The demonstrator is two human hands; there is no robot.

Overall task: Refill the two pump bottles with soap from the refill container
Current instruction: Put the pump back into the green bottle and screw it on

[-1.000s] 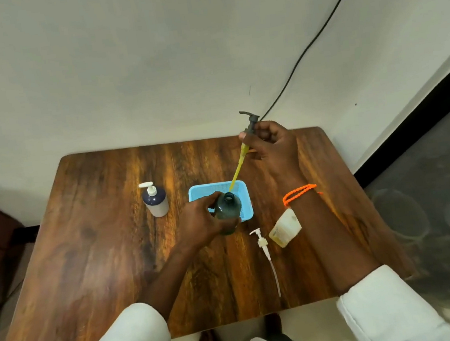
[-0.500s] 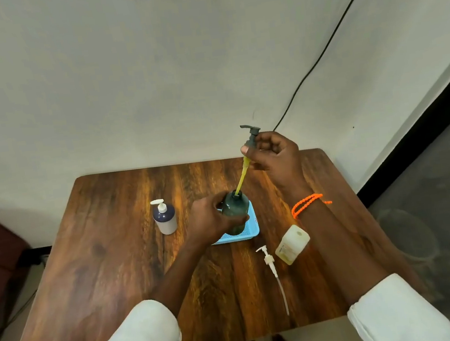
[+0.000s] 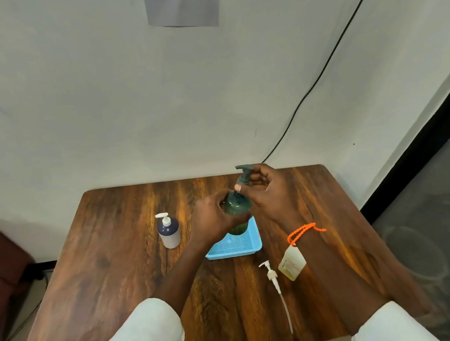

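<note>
My left hand (image 3: 213,219) grips a dark green bottle (image 3: 237,210) that stands upright at the far end of a blue tray (image 3: 234,244). My right hand (image 3: 267,190) pinches the dark green pump head (image 3: 244,174), which sits low at the bottle's neck; its tube is out of sight inside the bottle. A second pump bottle (image 3: 168,231), dark blue and white with a white pump, stands to the left of the tray. A cream refill container (image 3: 291,263) lies on its side under my right wrist. A loose white pump (image 3: 274,280) with a long tube lies beside it.
All of this is on a brown wooden table (image 3: 118,282) set against a pale wall. A black cable (image 3: 319,73) runs down the wall behind the table. A sheet of paper (image 3: 183,2) is stuck to the wall above. Grey floor lies to the right.
My right hand has lowered the green pump, so its yellow tube has gone down into the bottle. The camera has tilted up, showing more wall.
</note>
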